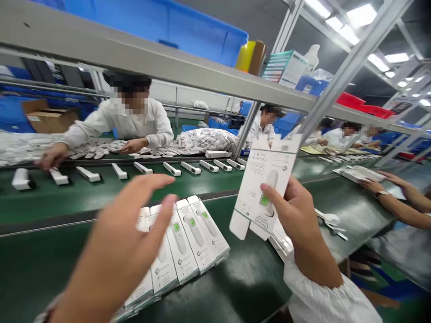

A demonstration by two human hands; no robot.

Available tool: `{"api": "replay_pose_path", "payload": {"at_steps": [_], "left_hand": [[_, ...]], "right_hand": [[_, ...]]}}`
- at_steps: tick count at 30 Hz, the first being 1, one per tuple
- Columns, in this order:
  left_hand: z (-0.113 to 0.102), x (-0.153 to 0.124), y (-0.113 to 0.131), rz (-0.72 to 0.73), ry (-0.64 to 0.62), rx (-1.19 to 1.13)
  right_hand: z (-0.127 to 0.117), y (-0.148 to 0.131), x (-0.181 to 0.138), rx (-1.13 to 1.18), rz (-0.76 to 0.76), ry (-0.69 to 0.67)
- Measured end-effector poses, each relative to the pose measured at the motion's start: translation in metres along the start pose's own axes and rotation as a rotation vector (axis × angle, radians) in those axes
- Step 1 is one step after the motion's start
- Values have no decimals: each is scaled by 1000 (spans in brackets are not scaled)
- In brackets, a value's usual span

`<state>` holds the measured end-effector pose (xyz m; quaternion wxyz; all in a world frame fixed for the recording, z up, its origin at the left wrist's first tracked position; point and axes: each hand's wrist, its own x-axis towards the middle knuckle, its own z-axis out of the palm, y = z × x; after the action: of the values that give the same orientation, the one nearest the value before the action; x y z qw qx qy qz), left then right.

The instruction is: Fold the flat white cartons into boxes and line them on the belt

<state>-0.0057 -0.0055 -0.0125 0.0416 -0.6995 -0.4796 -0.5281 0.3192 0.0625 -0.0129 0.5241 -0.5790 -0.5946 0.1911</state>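
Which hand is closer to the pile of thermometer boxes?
Left. The left hand is over the thermometer boxes; the right hand is off to their right, holding a flat box.

Left hand open, right hand gripping

A long grey steel shelf crosses the view from 9 o'clock toward 3 o'clock, carrying a large blue plastic crate near 12 o'clock and a red tray near 2 o'clock. Metal uprights rise at 1 and 2 o'clock. Bright panel lights line the dark ceiling at 1 o'clock. Farther off, a white wall stands at 11 o'clock, with a cardboard box at 10 o'clock and blue bins near 12 o'clock. A green-and-blue floor shows at 4 o'clock.
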Motion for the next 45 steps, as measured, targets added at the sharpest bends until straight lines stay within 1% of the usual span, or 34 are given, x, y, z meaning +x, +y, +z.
{"api": "replay_pose_path", "payload": {"at_steps": [1,3,4,6,8,9,11,13,15,17,20,23,25,29,32,35,37,40,41,43,45], "left_hand": [[10,4,7,-71,-70,16],[28,8,17,-142,-189,-82],[34,9,19,-181,-260,-168],[36,9,18,-214,-325,-276],[27,11,11,-211,-357,-229],[21,12,6,-206,-397,-175],[8,15,-2,-226,-543,-104],[3,17,-7,-259,-667,-113],[6,19,-10,-253,-682,-127],[12,20,-11,-217,-647,-112],[18,19,-11,-174,-625,-82],[16,19,-11,-158,-635,-72],[14,19,-9,-159,-630,-94],[15,17,-4,-160,-533,-115],[19,16,-3,-134,-514,-110],[28,15,-3,-77,-424,-23],[35,13,-2,-105,-382,75],[44,9,-3,-262,-423,186],[46,8,-3,-297,-437,178],[46,8,-6,-316,-446,78],[44,8,-9,-332,-436,-33]], "right_hand": [[18,-19,-8,142,-56,-9],[52,-51,-25,376,-156,-69],[65,-64,-32,448,-205,-144],[82,-79,-38,510,-302,-301],[87,-83,-32,543,-350,-460],[87,-82,-26,589,-348,-540],[86,-76,-10,760,-335,-694],[87,-69,3,937,-359,-804],[91,-63,11,995,-411,-849],[96,-61,16,966,-424,-809],[101,-60,18,942,-417,-701],[101,-61,15,958,-417,-677],[100,-61,12,994,-352,-680],[98,-63,6,1070,-172,-617],[100,-67,2,1050,-73,-474],[106,-73,-3,965,-12,-269],[109,-77,-7,885,17,-165],[112,-81,-12,811,-6,-83],[112,-82,-13,819,-27,-61],[110,-82,-12,867,-54,-34],[107,-80,-8,915,-78,-62]]}}
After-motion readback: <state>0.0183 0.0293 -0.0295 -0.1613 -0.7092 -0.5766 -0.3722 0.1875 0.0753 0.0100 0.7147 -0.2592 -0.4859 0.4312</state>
